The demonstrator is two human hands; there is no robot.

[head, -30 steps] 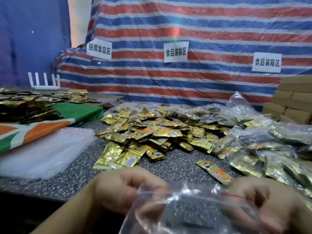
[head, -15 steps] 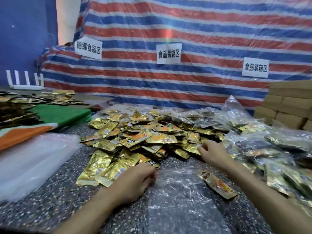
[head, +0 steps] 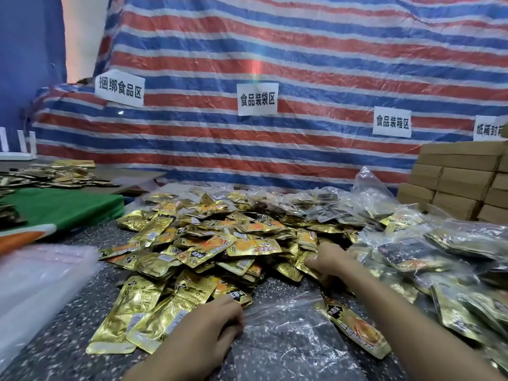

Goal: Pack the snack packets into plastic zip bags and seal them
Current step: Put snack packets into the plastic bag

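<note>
- Head view: clear plastic zip bag with a red seal line (head: pixel 291 334) lies flat and crumpled on the near middle of the counter, its mouth pointing away toward the heap. It looks empty.
- Left hand (head: pixel 209 323): knuckles up, fingers curled, tips gripping the bag's left edge near its mouth.
- One loose gold packet with an orange print (head: pixel 354 328) lies slantwise, overlapping the bag's right edge.
- Heap of gold foil snack packets (head: pixel 220 243) spreads across the middle of the counter, just beyond the bag. Its near packets touch the left hand.
- Right hand (head: pixel 327 259): reached into the heap's right side, fingers bent around a few packets there, thumb on top. How many it grips I cannot tell.
- Filled clear bags of packets (head: pixel 439 243) are piled to the right, beside the right forearm.
- Stack of empty clear bags (head: pixel 41 284) sits at the left edge, blurred.
- Dark speckled counter (head: pixel 68 347) carries all of this.
- Green and orange cloth (head: pixel 63 207) lies far left, with more packets behind it.
- Brown cardboard boxes (head: pixel 461 182) are stacked at the far right.
- Red, white and blue striped tarp (head: pixel 275 64) forms the backdrop, with white paper signs in black characters (head: pixel 257 99) stuck on it.
</note>
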